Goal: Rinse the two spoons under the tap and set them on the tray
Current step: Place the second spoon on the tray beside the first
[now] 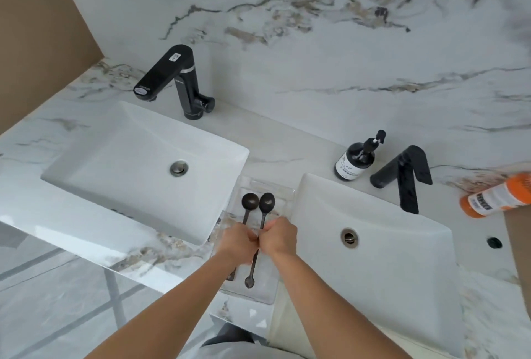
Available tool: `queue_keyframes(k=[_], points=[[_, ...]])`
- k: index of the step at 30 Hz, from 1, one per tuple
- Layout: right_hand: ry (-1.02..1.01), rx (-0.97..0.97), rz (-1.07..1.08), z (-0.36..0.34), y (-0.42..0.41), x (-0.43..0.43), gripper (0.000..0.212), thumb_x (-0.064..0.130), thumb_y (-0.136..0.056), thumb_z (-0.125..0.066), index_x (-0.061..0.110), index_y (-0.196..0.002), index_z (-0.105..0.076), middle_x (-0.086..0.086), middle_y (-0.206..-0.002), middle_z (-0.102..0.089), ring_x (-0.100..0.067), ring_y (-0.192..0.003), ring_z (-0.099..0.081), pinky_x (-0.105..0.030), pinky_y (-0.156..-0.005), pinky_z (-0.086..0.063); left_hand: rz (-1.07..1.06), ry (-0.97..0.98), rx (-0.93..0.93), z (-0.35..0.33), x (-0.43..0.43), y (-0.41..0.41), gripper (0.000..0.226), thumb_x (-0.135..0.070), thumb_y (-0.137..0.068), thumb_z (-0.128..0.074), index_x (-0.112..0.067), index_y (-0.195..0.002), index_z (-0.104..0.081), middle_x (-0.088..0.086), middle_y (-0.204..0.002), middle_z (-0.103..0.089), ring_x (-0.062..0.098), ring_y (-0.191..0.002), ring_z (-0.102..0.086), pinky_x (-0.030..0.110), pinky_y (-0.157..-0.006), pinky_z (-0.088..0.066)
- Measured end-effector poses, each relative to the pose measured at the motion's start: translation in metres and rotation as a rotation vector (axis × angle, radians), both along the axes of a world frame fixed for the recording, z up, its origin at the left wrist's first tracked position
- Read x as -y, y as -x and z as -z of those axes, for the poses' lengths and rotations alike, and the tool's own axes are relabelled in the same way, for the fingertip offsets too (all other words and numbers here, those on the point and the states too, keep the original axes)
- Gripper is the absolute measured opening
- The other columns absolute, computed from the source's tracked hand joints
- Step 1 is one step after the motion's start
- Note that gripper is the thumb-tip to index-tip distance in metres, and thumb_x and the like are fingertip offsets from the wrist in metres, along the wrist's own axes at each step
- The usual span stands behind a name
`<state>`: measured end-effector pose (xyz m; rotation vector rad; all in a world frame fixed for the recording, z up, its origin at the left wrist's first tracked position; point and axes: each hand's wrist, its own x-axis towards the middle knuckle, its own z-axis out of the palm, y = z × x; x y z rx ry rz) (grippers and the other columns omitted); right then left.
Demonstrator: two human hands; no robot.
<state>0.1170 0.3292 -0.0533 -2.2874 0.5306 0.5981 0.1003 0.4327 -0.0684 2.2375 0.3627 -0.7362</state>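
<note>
Fingers of the left hand (237,243) pinch the left spoon (248,203) by its handle; fingers of the right hand (280,236) pinch the right spoon (266,204). Both spoons lie over the clear tray (283,193) on the bench (275,154) between two sinks (218,154).

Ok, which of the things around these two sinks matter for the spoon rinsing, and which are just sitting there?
For the job:
two dark long-handled spoons
clear plastic tray between the sinks
black taps
white rectangular sinks
left hand and right hand, each with a grip on a spoon handle

Lying about:
black pump soap bottle
orange and white bottle, on its side
</note>
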Motion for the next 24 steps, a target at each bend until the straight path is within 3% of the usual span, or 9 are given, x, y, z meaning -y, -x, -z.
queue_keyframes(k=[4,7,10,12,13,16,19,22,24], points=[[0.009,-0.044,0.149,0.006,-0.001,-0.014,0.019,0.004,-0.088,-0.046,0.012,-0.072,-0.05,0.001,-0.071,-0.05,-0.012,-0.058,-0.046,-0.027,-0.049,-0.036,0.182,-0.146,-0.067,0.003,0.005,-0.01,0.033,0.005,-0.073,-0.052,-0.016,-0.049,-0.051,-0.004,-0.049,-0.053,0.015,-0.06,-0.061,0.024,-0.058,-0.053],[0.006,-0.076,0.216,0.013,-0.007,-0.017,0.019,0.005,-0.092,-0.043,0.014,-0.075,-0.048,-0.006,-0.083,-0.058,-0.007,-0.055,-0.038,-0.023,-0.048,-0.031,0.246,-0.15,-0.102,0.01,0.004,-0.015,0.035,0.006,-0.074,-0.052,-0.016,-0.047,-0.052,-0.003,-0.052,-0.06,0.017,-0.072,-0.069,0.027,-0.07,-0.058],[0.025,-0.102,0.155,0.016,-0.01,-0.019,0.012,0.008,-0.09,-0.049,0.009,-0.096,-0.059,-0.009,-0.106,-0.065,-0.019,-0.081,-0.061,-0.025,-0.058,-0.036,0.327,-0.172,-0.114,0.016,0.005,-0.019,0.037,0.005,-0.077,-0.056,-0.017,-0.048,-0.049,0.004,-0.067,-0.073,0.016,-0.069,-0.065,0.026,-0.065,-0.053],[0.085,-0.111,0.069,0.02,-0.012,-0.019,0.022,0.01,-0.087,-0.053,0.006,-0.108,-0.06,-0.012,-0.111,-0.061,-0.028,-0.101,-0.062,-0.028,-0.067,-0.035,0.374,-0.2,-0.103,0.018,0.006,-0.021,0.036,0.004,-0.078,-0.056,-0.018,-0.05,-0.048,0.0,-0.062,-0.067,0.018,-0.071,-0.065,0.027,-0.065,-0.054],[0.094,-0.114,0.056,0.02,-0.012,-0.02,0.022,0.011,-0.086,-0.054,0.007,-0.107,-0.06,-0.012,-0.111,-0.061,-0.028,-0.099,-0.061,-0.028,-0.068,-0.035,0.386,-0.21,-0.091,0.019,0.006,-0.022,0.035,0.003,-0.078,-0.055,-0.018,-0.051,-0.047,-0.002,-0.058,-0.061,0.02,-0.07,-0.065,0.029,-0.067,-0.056],[0.065,-0.119,0.107,0.023,-0.016,-0.02,0.007,0.011,-0.087,-0.052,0.014,-0.08,-0.052,-0.008,-0.095,-0.059,-0.02,-0.078,-0.049,-0.024,-0.062,-0.034,0.372,-0.22,-0.055,0.021,0.007,-0.024,0.032,0.001,-0.077,-0.052,-0.018,-0.052,-0.045,-0.004,-0.053,-0.049,0.021,-0.062,-0.057,0.031,-0.061,-0.054],[-0.004,-0.109,0.255,0.029,-0.019,-0.02,0.028,0.003,-0.089,-0.038,0.017,-0.064,-0.04,-0.001,-0.076,-0.053,-0.016,-0.066,-0.05,-0.025,-0.056,-0.042,0.31,-0.225,-0.016,0.025,0.006,-0.024,0.029,-0.002,-0.076,-0.046,-0.019,-0.052,-0.044,-0.003,-0.054,-0.049,0.021,-0.06,-0.054,0.031,-0.054,-0.046],[0.032,-0.126,0.193,0.029,-0.021,-0.02,0.018,0.007,-0.091,-0.044,0.011,-0.08,-0.056,0.0,-0.082,-0.059,-0.013,-0.066,-0.05,-0.027,-0.06,-0.042,0.271,-0.204,0.028,0.03,0.006,-0.023,0.024,-0.005,-0.072,-0.043,-0.019,-0.053,-0.046,-0.004,-0.054,-0.051,0.019,-0.056,-0.051,0.028,-0.05,-0.042],[0.09,-0.107,0.086,0.028,-0.02,-0.02,0.018,0.011,-0.088,-0.053,0.006,-0.101,-0.063,-0.008,-0.1,-0.064,-0.021,-0.082,-0.057,-0.028,-0.067,-0.039,0.258,-0.192,0.065,0.033,0.005,-0.022,0.022,-0.005,-0.069,-0.042,-0.019,-0.054,-0.049,-0.003,-0.054,-0.052,0.019,-0.054,-0.051,0.028,-0.048,-0.041]])
